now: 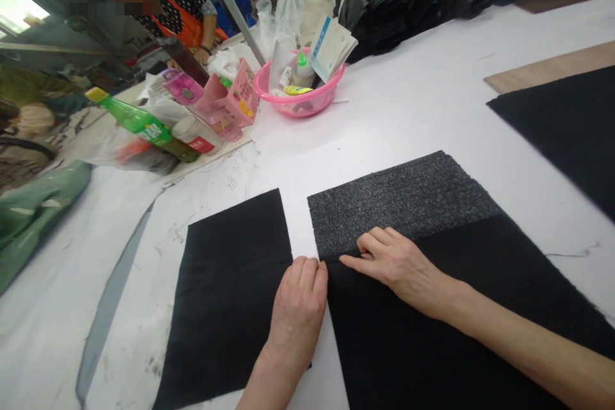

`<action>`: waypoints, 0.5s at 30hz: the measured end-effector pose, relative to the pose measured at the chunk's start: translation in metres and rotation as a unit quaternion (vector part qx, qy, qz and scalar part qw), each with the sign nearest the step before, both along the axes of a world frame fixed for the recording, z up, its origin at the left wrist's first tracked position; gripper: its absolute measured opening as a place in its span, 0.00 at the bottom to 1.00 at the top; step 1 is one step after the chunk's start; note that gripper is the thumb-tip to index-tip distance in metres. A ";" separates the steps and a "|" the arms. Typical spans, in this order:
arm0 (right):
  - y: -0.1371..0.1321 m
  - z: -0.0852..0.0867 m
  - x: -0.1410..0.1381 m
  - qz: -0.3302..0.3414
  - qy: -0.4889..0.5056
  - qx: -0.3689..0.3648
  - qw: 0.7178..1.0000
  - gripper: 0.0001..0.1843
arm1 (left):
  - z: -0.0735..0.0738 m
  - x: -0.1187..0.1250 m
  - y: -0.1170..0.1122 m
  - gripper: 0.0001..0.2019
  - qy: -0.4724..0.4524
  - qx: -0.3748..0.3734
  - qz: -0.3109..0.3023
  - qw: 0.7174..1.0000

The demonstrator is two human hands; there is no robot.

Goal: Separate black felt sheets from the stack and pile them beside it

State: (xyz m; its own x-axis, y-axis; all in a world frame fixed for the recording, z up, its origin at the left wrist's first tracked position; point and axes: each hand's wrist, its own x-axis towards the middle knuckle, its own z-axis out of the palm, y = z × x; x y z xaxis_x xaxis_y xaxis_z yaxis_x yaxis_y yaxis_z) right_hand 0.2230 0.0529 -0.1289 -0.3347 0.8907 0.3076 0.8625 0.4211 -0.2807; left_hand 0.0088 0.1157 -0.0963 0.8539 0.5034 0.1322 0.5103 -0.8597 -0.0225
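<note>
A large piece of black fabric [423, 333] lies before me on the white table, with a speckled dark grey band [398, 198] across its far end. Closed at the left edge of this fabric is my left hand [298, 301], its fingers pinching the edge where black meets grey. My right hand [396, 262] rests a little to the right, fingers curled and closed on the same border line of the black fabric. The fingertips partly hide what they grip. A smaller black fabric piece [230, 295] lies flat to the left, close beside my left hand.
A pink basin [300, 106] with bottles and papers stands at the back. Left of it are a green bottle [144, 125] and pink boxes. More black cloth [567, 122] lies right, dark bundles [384, 6] behind. A person in an orange apron [177, 19] stands across.
</note>
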 end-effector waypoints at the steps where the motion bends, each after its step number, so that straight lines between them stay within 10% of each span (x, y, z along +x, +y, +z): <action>1: 0.000 0.000 0.000 0.002 -0.004 -0.003 1.000 0.18 | 0.002 -0.001 -0.001 0.08 0.014 0.002 0.012 1.000; 7: -0.001 0.002 -0.001 -0.003 -0.009 -0.009 1.000 0.17 | 0.013 0.008 -0.020 0.15 -0.055 0.070 0.065 0.994; 15: 0.000 0.004 -0.001 -0.005 -0.011 -0.001 1.000 0.14 | -0.021 0.027 -0.040 0.19 -0.036 0.113 0.058 0.991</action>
State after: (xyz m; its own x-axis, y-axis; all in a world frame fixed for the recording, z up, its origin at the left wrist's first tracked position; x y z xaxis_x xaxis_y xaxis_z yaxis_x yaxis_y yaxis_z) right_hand 0.2221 0.0532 -0.1249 -0.3319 0.8947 0.2989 0.8725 0.4116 -0.2632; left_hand 0.0360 0.0753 -0.1175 0.7758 0.5486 0.3117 0.6131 -0.7721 -0.1672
